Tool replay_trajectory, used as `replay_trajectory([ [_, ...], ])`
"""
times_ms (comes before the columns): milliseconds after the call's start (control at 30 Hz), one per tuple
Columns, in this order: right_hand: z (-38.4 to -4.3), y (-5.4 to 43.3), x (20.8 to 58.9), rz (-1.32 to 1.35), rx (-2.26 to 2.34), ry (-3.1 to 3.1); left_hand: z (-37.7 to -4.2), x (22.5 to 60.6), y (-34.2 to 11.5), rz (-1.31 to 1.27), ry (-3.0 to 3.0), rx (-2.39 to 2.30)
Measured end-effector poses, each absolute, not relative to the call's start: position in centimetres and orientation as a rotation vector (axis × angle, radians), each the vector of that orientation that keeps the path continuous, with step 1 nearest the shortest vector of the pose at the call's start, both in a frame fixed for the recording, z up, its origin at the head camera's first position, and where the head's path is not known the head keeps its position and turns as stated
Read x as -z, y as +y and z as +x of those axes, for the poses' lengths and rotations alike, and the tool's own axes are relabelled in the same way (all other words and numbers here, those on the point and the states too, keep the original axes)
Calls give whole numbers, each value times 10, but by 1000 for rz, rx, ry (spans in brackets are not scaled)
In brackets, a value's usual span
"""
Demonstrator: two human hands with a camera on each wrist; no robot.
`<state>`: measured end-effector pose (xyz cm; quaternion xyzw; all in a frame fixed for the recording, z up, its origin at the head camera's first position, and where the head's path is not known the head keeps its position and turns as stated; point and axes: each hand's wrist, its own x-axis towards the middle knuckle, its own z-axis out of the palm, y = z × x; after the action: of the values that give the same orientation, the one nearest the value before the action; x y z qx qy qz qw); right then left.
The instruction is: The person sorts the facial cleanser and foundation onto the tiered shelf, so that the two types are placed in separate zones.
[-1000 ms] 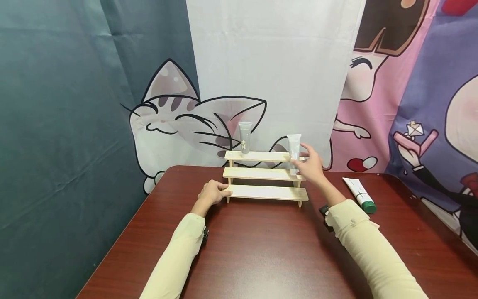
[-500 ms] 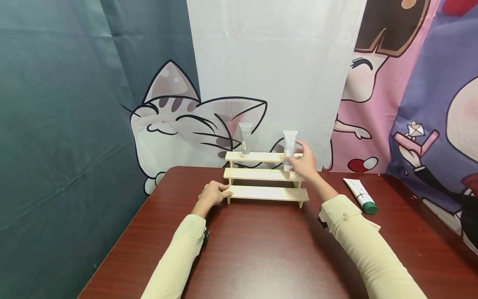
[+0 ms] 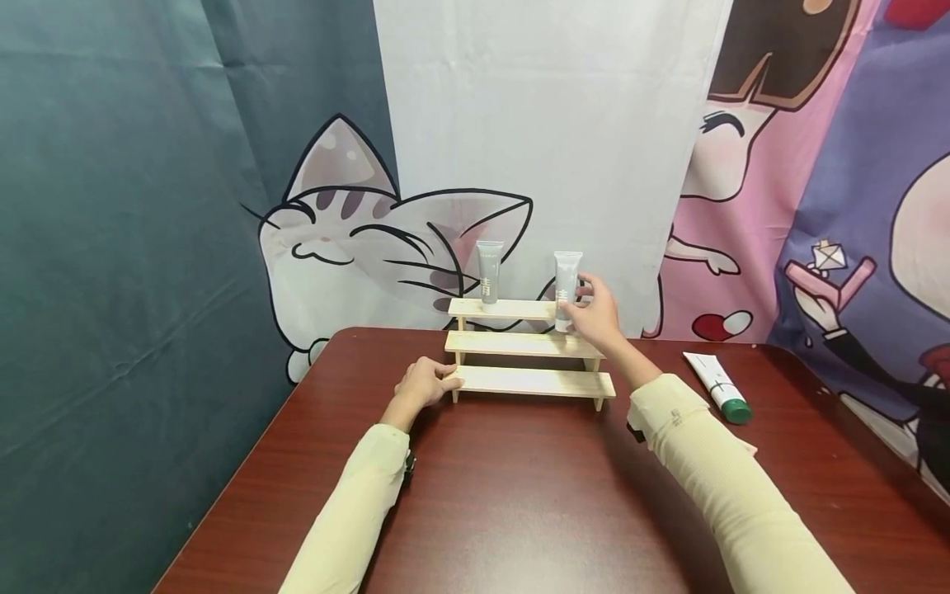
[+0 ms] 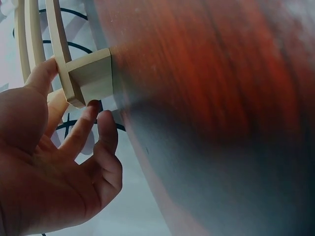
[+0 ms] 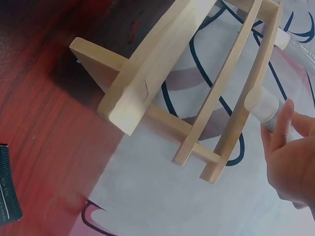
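Observation:
A three-tier wooden display rack [image 3: 530,379] stands on the table. At its left end, my left hand [image 3: 423,382] grips the lowest shelf, with the thumb on the board in the left wrist view. My right hand [image 3: 596,313] pinches a translucent squeeze tube [image 3: 566,280] between thumb and fingers, upright with its white cap [image 5: 263,104] down. In the right wrist view that cap is close to the top shelf. A second, similar squeeze tube [image 3: 489,272] stands cap-down on the left part of the top shelf.
A white squeeze tube with a green cap [image 3: 718,388] lies on the reddish-brown table [image 3: 505,495] to the right. Behind the table hangs a printed cloth [image 3: 594,124] with cartoon figures. A black ridged object [image 5: 9,189] shows in the right wrist view.
My right hand has carried its squeeze tube left and slightly up, toward the one standing on the top shelf. My left hand keeps its grip on the rack.

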<state>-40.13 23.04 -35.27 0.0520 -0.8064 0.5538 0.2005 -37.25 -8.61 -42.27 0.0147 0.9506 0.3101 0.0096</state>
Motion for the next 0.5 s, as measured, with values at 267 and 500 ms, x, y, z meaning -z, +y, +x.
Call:
replay_trajectory([
  [267,-407,223,353,160,-1597,-2218,-371,419,-85,83,2974,-941],
  [500,-415,216,352,170,-1675,-2175,-372,416,-82,105,2988,-893],
])
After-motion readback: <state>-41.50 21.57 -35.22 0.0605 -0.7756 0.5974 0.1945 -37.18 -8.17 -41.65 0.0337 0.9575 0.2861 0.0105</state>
